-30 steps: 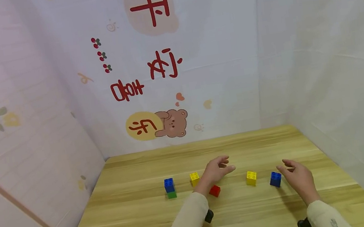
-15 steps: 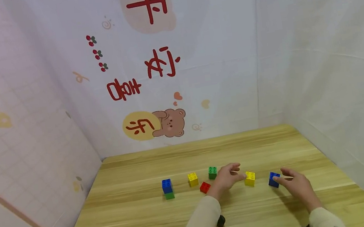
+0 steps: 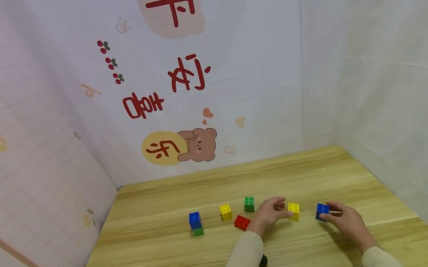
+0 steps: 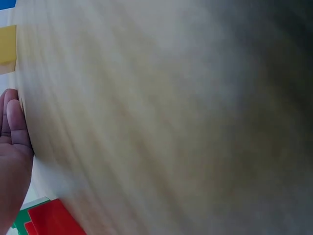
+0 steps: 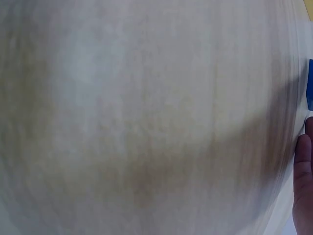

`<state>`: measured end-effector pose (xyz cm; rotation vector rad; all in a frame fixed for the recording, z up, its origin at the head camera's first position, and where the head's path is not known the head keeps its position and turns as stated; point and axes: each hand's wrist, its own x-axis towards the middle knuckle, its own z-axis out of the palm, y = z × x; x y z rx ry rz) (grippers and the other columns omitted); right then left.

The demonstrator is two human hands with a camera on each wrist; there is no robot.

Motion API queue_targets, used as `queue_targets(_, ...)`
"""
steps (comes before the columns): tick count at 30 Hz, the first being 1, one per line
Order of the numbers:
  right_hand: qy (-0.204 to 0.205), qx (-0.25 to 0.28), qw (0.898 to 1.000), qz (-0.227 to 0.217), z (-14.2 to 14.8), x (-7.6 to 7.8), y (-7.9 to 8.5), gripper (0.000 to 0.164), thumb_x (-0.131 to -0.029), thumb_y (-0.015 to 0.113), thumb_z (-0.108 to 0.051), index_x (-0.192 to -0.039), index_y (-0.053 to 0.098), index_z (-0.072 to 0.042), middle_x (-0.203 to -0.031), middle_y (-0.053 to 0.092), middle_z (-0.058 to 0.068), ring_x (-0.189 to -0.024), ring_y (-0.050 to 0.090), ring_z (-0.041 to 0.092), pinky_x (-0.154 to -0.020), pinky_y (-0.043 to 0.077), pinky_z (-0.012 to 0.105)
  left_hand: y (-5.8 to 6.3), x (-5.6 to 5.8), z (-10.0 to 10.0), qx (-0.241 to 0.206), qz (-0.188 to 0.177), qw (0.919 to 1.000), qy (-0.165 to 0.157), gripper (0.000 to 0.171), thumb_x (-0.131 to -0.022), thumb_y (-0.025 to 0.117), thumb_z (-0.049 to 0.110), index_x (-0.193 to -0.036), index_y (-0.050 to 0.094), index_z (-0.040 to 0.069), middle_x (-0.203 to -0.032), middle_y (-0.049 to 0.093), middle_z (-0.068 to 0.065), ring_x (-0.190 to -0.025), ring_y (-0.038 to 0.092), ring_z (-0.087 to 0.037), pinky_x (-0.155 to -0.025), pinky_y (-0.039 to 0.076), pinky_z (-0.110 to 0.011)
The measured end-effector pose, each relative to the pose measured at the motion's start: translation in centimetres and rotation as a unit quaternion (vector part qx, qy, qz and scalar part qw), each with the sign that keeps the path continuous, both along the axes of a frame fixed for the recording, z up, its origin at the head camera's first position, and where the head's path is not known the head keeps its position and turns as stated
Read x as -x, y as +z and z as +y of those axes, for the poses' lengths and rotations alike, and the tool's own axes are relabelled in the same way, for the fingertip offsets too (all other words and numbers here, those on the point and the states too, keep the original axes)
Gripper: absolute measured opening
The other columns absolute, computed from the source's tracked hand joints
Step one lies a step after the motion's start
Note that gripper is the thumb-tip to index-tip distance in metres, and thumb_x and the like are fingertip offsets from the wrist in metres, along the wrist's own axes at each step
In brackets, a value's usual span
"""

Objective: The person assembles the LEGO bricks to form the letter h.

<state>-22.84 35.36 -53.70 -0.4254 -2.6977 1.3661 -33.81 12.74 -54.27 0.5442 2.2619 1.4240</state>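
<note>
The yellow block [image 3: 294, 209] stands studs-up on the wood-grained table [image 3: 309, 258], boxy, about as deep as wide, with its studded top upward. To its right and slightly nearer me stands the blue block [image 3: 322, 209], also studs-up, smooth-sided, plastic-looking. My left hand [image 3: 269, 213] is just left of the yellow block, thumb and loosely bent fingers moderately apart. My right hand [image 3: 347, 219] brings thumb and fingers around the blue block; whether they grip, I can't tell.
</note>
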Motion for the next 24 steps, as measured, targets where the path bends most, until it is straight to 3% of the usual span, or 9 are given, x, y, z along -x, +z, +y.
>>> queue_targets(6,0.001,-0.009,1.0,0.015,0.1,-0.3,-0.4,0.054,-0.096,0.067,-0.021,-0.136,0.05,0.011,-0.131,0.055,0.032,-0.116,0.057,0.047,-0.096,0.044,0.058,-0.3,0.1,0.3,0.028,0.022,0.9993,-0.011,0.046,-0.086,0.079,0.027,-0.13,0.066,0.022,-0.112,0.064,0.008,-0.098,0.056,-0.007,-0.089,0.049,-0.03)
queue_targets(12,-0.002,-0.008,1.0,0.002,0.1,-0.2,-0.4,0.058,-0.097,0.066,-0.029,-0.138,0.05,0.009,-0.132,0.055,0.031,-0.118,0.056,0.047,-0.095,0.044,0.058,-0.6,0.1,0.6,0.041,0.033,0.9986,-0.004,0.035,-0.086,0.08,0.025,-0.12,0.072,0.024,-0.102,0.063,0.01,-0.09,0.054,-0.005,-0.084,0.048,-0.027)
queue_targets(24,0.023,0.006,1.0,0.01,-1.3,1.5,1.2,0.063,-0.098,0.064,-0.035,-0.143,0.046,0.006,-0.137,0.052,0.031,-0.122,0.053,0.046,-0.095,0.047,0.055,-0.1,0.1,-0.3,0.044,0.053,0.9975,-0.014,0.032,-0.084,0.081,0.023,-0.115,0.073,0.018,-0.099,0.066,0.012,-0.089,0.057,-0.002,-0.086,0.049,-0.025)
